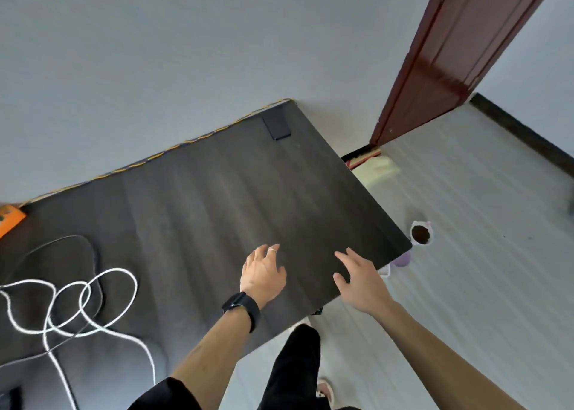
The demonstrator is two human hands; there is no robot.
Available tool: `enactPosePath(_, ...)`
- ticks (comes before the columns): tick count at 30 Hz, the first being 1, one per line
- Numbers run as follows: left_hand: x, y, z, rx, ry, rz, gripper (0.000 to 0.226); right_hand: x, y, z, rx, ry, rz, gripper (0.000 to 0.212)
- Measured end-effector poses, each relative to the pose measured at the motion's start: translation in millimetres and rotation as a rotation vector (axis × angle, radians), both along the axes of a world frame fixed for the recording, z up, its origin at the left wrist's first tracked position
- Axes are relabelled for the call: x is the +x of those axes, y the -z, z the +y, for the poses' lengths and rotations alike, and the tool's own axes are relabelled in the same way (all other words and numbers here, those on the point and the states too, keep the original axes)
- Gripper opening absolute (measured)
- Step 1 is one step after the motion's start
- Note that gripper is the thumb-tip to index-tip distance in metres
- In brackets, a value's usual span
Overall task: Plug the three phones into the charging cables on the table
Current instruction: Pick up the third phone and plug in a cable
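Note:
A dark phone [276, 126] lies flat at the far right corner of the dark wooden table [202, 198], well beyond both hands. White charging cables [93, 301] lie in loops at the table's left side, with a thinner dark cable [93, 254] curling beside them. My left hand [263, 275], with a ring and a black wristwatch, hovers over the table's right part with fingers apart and nothing in it. My right hand [358, 277] hovers near the table's right edge, also spread and empty. Only one phone is clearly in view.
An orange box [9, 218] sits at the table's left edge by the wall. On the floor to the right stand a small white pot of soil [421, 234], a purple object [402, 259] and a pale cloth bundle [377, 170]. A red-brown door frame [435, 68] rises behind.

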State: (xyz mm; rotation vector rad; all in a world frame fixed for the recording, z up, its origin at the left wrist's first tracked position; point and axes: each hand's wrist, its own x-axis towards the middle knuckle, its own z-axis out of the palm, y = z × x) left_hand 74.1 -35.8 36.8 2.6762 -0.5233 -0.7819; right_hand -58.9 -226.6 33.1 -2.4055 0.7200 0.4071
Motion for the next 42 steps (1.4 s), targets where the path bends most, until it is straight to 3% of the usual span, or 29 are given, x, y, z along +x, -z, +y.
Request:
enactPosePath(9,134,31,-85,-0.026,0.026,-0.014,0.061,130,13,-88,-0.113,-0.031,0.116,0.055)
enactPosePath(17,237,58,-151,-0.022,0.092,-0.079,0.063,197,62,-133,-0.144,-0.106,0.409,0.075)
enactPosePath(28,383,76,-243,-0.04,-0.148,-0.16,0.068,205,87,-128,-0.252,-0.156,0.362,0.083)
enactPosePath(34,410,95,-271,-0.017,-0.322,-0.13,0.075,205,89,-125,-0.221,-0.146,0.362,0.083)
enactPosePath(42,385,109,-293,0.059,-0.315,-0.251,0.057,193,91,-133,-0.228,-0.124,0.4,0.084)
